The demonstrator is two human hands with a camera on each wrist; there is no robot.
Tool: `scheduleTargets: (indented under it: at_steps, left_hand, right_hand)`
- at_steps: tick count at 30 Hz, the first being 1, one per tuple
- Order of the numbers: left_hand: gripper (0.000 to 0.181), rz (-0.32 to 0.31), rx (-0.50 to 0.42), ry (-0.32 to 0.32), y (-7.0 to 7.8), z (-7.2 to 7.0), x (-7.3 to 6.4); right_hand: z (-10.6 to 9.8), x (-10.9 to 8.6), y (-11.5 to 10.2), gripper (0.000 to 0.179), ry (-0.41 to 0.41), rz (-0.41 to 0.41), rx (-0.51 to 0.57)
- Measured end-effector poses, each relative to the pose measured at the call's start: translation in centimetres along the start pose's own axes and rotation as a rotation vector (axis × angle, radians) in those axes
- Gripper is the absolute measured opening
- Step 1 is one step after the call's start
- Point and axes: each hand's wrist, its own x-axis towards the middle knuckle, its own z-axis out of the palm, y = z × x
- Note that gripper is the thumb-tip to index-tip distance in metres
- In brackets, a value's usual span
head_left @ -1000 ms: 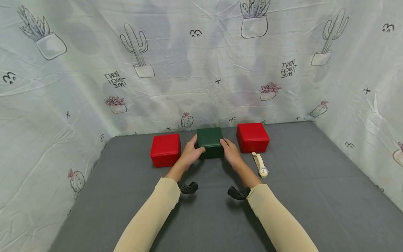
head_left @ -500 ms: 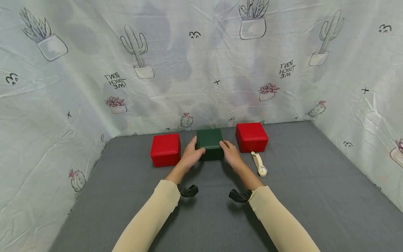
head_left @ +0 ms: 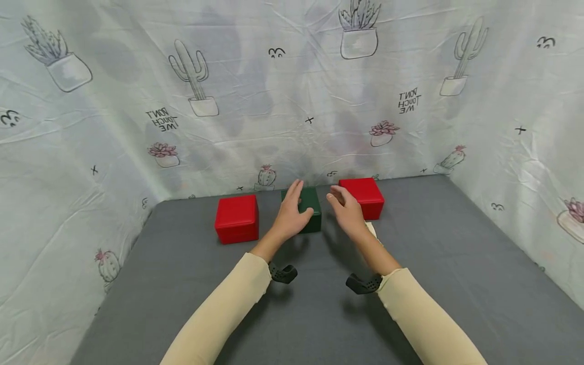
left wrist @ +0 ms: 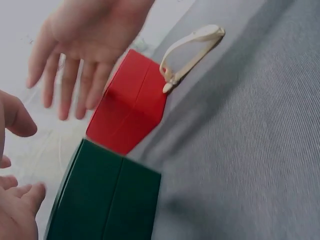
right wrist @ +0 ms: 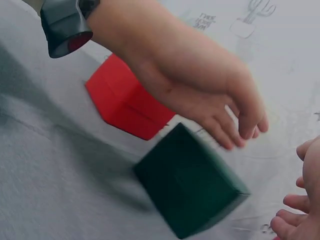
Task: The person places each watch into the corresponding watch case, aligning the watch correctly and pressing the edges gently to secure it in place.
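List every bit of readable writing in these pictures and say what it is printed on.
"DON'T TOUCH ME", mirrored, on the cactus-print backdrop sheet, left of centre.
"DON'T TOUCH ME", mirrored, on the same sheet, right of centre.
The same print in the right wrist view: too blurred to read.
Red boxes, green box, watch strap: no writing shows.

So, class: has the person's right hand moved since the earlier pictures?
Yes. The right hand has lifted off the green box, open, and now covers part of the right red box, which it sat below before.
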Motion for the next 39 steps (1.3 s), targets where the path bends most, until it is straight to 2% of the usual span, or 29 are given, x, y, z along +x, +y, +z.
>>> scheduleTargets:
  at_steps: [4,7,12,15,20,24,28,35,39]
  left_hand:
    - [0.071,0.027,-0.057,-0.062,0.8,1.1,1.0]
    - [0.07,0.039,-0.046,-0.087,1.4,2.0,1.8]
    - [0.069,0.062,0.045,-0.119,2.2,3.6,3.7]
    - [0.069,0.056,0.1,-0.151,2.5,4.5,4.8]
    - [0.069,0.071,0.252,-0.194,2.6,5.8,6.4]
    - [0.074,0.056,0.299,-0.222,2.9,6.7,7.6]
    - [0.082,0.029,0.297,-0.281,3.2,7.2,8.8]
    - [0.093,-0.014,0.355,-0.331,3.6,7.3,10.2]
    - [0.09,-0.034,0.394,-0.381,3.6,7.5,10.4]
  right_hand:
    - [-2.0,-0.3,-0.1,0.045,0.083,-0.077,-0.024]
    - [-3.4,-0.3,0.4,0.04,0.163,-0.108,-0.044]
    - [-5.6,-0.4,1.7,0.037,0.254,-0.077,-0.037]
    - [-6.6,-0.3,2.8,0.036,0.286,-0.054,-0.056]
    - [-7.7,-0.3,4.7,0.037,0.311,-0.001,-0.097]
    - [-8.4,-0.3,6.1,0.039,0.299,0.047,-0.081]
    - [-8.8,0.3,7.4,0.053,0.242,0.094,-0.018]
    - [-8.0,1.2,8.3,0.065,0.087,0.109,0.135]
    - [-7.7,1.3,8.6,0.064,0.08,0.123,0.148]
